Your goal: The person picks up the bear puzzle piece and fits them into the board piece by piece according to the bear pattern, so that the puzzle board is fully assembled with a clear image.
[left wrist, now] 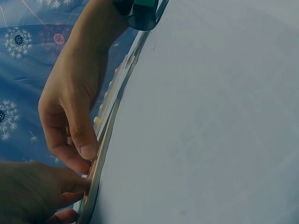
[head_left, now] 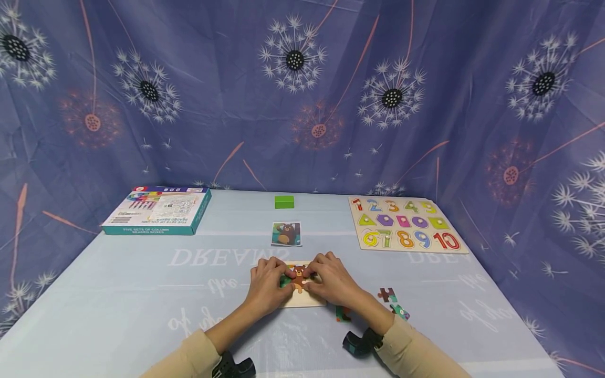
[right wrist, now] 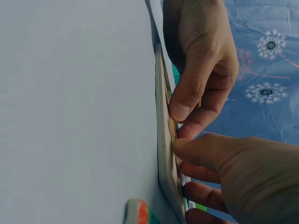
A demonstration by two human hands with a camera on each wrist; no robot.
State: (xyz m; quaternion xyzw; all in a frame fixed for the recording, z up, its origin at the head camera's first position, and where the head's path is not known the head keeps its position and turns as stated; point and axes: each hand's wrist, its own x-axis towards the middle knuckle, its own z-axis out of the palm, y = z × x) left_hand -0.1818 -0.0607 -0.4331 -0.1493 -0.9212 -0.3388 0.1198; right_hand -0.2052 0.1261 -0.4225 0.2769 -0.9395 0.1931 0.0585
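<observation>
A small wooden puzzle board (head_left: 302, 301) with a brown bear picture lies flat on the table, under both hands. My left hand (head_left: 268, 286) and my right hand (head_left: 334, 278) meet over it from opposite sides. Between their thumbs and curled fingertips they grip a bear puzzle piece (head_left: 299, 274). In the right wrist view, a piece edge (right wrist: 171, 126) stands slightly above the board's rim (right wrist: 162, 154), by both thumbs. The fingers hide part of the picture. Close to my right wrist lie loose puzzle pieces (head_left: 387, 294), one partly covered by the forearm.
Beyond the board lies a bear picture card (head_left: 285, 234), with a green block (head_left: 284, 202) behind it. A number-and-shape board (head_left: 408, 224) sits at the back right. A flat teal-edged box (head_left: 156, 211) is at the back left. A patterned curtain (head_left: 227, 105) hangs behind the table.
</observation>
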